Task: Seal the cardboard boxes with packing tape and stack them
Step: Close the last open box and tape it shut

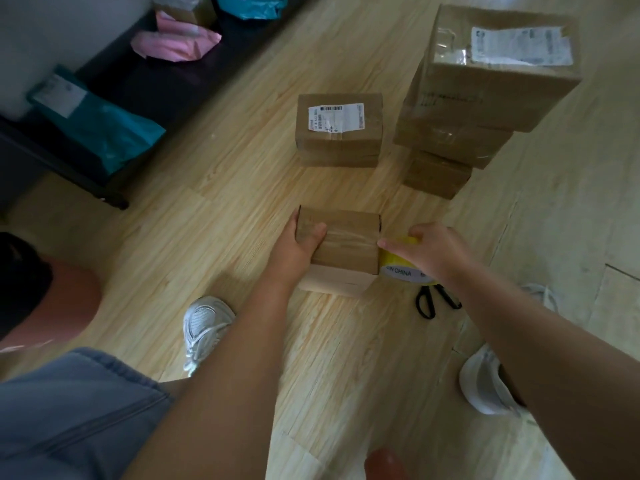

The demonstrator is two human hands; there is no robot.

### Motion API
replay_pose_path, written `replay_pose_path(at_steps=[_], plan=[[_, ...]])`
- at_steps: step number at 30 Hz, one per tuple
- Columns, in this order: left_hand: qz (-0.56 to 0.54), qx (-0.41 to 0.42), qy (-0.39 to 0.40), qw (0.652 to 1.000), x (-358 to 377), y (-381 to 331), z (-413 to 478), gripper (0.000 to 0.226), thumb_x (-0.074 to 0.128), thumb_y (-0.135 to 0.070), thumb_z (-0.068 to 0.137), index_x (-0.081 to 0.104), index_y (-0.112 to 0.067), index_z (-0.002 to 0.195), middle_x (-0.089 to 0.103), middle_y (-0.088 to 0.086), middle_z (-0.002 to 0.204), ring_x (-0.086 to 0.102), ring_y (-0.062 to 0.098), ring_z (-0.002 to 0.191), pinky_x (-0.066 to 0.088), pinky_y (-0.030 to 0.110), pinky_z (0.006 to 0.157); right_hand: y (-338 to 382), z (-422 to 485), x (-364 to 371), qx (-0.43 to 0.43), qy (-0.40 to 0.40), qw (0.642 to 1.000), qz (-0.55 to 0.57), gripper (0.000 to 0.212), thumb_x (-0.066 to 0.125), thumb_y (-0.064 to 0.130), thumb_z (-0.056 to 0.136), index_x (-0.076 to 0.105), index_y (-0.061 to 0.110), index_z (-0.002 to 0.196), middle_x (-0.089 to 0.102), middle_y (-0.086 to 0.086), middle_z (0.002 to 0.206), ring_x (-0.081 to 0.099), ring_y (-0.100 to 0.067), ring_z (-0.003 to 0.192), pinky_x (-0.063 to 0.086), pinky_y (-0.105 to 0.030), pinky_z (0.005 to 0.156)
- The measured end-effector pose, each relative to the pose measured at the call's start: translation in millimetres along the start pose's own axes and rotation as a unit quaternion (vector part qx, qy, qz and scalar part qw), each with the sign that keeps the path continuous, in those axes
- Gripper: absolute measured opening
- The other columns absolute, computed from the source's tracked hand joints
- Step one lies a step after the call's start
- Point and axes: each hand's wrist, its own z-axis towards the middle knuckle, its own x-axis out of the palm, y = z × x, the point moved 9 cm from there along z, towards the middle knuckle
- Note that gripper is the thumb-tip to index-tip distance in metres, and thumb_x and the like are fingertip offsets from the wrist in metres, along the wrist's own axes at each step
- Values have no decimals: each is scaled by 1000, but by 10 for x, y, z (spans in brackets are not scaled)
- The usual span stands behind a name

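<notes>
Gripping the left end of a small brown cardboard box [346, 244] on the floor [225, 202], the left hand [302, 244] curls over its glossy taped top. The right hand [439, 251] clasps a yellow tape roll [398, 270] at its right end; farther off stand stacked boxes [485, 88].

Floor [225, 209]: near boxes [343, 251], labelled boxes [339, 133], tall stack [485, 91], scissors [429, 301].

Grey-blue shorts [69, 410], 2 white laced sneakers [204, 327], bare forearms [225, 375].

Left grip [300, 244] clasping, right grip [433, 251] pinching — both outstretched
</notes>
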Motion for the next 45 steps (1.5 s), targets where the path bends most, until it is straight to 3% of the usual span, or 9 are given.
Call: replay_pose_path(at_steps=[3,12,15,18,25,31,37,41,45], plan=[[13,16,-17,1000,-81,26,-52,62,56,-42,98,34,-25,153,51,-11,134,50,6,121,35,6,86,47,-51,111,-3,5,999,45,83,66,66,83,50,13,145,57,-7,140,55,-24,124,40,-28,82],[406,171,-94,893,303,-576,-297,62,32,-41,106,8,-19,158,-1,6,166,-8,23,153,-6,41,123,49,-119,75,-7,5,999,36,80,64,66,85,52,12,142,63,-7,130,57,-16,98,43,-29,71],[474,146,-45,867,516,-413,-293,56,11,-42,107,1,-23,158,-11,1,166,-16,18,151,-12,45,122,35,-111,111,-15,9,998,52,44,67,63,84,63,19,87,60,-3,76,57,-15,70,42,-29,58],[487,143,-40,861,495,-359,-318,55,6,-42,106,-3,-24,158,-12,0,165,-17,16,151,-13,44,122,33,-101,147,-30,39,995,83,48,63,60,88,45,21,68,43,4,64,41,-11,57,30,-25,53],[352,97,69,928,451,-613,-280,85,55,-15,89,8,-20,158,-5,0,166,-13,17,151,-14,43,121,-150,-25,63,-28,64,985,160,43,61,46,95,50,17,66,45,1,62,45,-16,58,33,-28,57],[534,163,93,825,765,-547,-366,108,68,-16,80,-9,-17,157,-8,7,165,-17,26,151,-12,63,116,-70,-86,110,-60,105,987,105,42,63,56,90,64,16,78,59,0,71,55,-15,66,41,-28,62],[488,177,97,849,556,-591,-201,108,71,-8,69,10,-22,156,7,2,159,-6,20,150,-15,58,117,-155,-112,244,-54,210,974,71,43,71,69,75,71,28,90,71,4,94,65,-19,97,45,-33,85],[459,151,117,868,401,-646,-76,123,83,-9,63,4,-23,157,2,-1,164,-8,20,152,-11,57,119,-62,-109,78,-41,193,965,175,102,67,92,49,67,19,120,68,-3,117,62,-24,110,41,-45,105],[362,153,117,912,386,-714,-49,130,92,-17,51,15,-29,155,16,-3,159,16,22,147,16,53,120,96,-10,-271,-72,75,975,198,54,76,71,67,58,19,63,59,3,67,56,-15,65,41,-29,68]])
